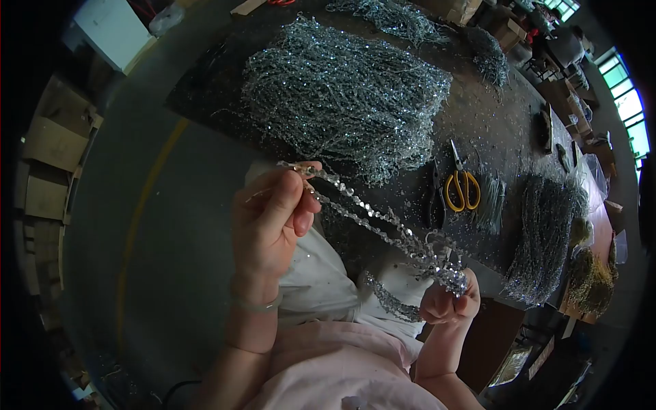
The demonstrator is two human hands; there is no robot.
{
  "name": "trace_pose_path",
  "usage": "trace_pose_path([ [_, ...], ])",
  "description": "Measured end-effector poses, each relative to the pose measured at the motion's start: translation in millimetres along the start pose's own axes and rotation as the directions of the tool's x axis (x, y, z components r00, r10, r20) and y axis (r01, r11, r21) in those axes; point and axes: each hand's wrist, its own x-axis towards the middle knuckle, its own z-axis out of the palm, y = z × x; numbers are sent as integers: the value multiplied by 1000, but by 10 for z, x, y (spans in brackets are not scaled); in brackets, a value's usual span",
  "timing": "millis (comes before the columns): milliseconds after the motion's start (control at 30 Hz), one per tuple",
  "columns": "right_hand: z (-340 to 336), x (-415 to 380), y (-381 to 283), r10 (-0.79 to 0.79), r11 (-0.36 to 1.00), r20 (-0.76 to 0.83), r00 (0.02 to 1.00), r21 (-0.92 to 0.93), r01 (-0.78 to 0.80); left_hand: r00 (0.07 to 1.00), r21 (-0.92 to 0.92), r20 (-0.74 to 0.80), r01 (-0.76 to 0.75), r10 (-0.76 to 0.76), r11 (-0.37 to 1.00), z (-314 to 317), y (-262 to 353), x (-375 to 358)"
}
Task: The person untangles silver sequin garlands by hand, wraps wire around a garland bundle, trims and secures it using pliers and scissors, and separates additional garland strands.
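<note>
Between my hands stretches a silvery beaded garland [369, 211], glittering, its two strands running side by side. My left hand [277, 208] pinches one end between thumb and fingers. In my right hand [452, 301] the other end is bunched up, with the fingers closed round it and a loop of beads hanging below toward my lap. On the dark table just beyond lies a large heap of silver glitter strands [345, 92]. Yellow-handled scissors [462, 189] and dark-handled pliers [436, 198] lie on the table beyond my right hand.
A bundle of thin wire ties [490, 205] lies right of the scissors. Farther right hang a grey strand bundle [540, 236] and a gold one [591, 281]. More silver strands [393, 19] lie at the back. Cardboard boxes [58, 133] stand at left. Another person [567, 46] sits far back right.
</note>
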Motion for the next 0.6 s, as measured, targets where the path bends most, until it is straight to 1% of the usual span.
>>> trace_pose_path([
  [33,0,24,5,-32,998,90,995,63,26,1000,1,-1,-3,3,1000,-4,6,-9],
  [200,29,37,50,-78,990,107,991,123,64,999,80,15,-44,43,996,-20,51,-33],
  [267,44,47,48,-89,995,79,993,47,85,997,82,41,-65,62,994,-62,60,-37],
  [300,36,39,39,-87,995,82,993,48,83,995,84,68,-82,76,993,-83,60,-41],
  [367,16,2,16,-27,997,47,999,-75,30,996,52,50,-79,77,995,-108,56,-53],
  [400,78,-33,9,-15,996,-113,993,-86,5,997,18,33,-75,74,997,-118,58,-62],
  [500,49,-63,15,-30,992,-120,992,-127,15,997,-7,37,-71,72,997,-111,75,-89],
  [533,45,-56,23,-38,986,-170,985,-168,9,995,2,26,-94,94,996,-103,83,-105],
  [600,-7,-6,-2,5,957,-100,995,-289,-33,995,-40,23,-96,97,995,-82,126,-142],
])
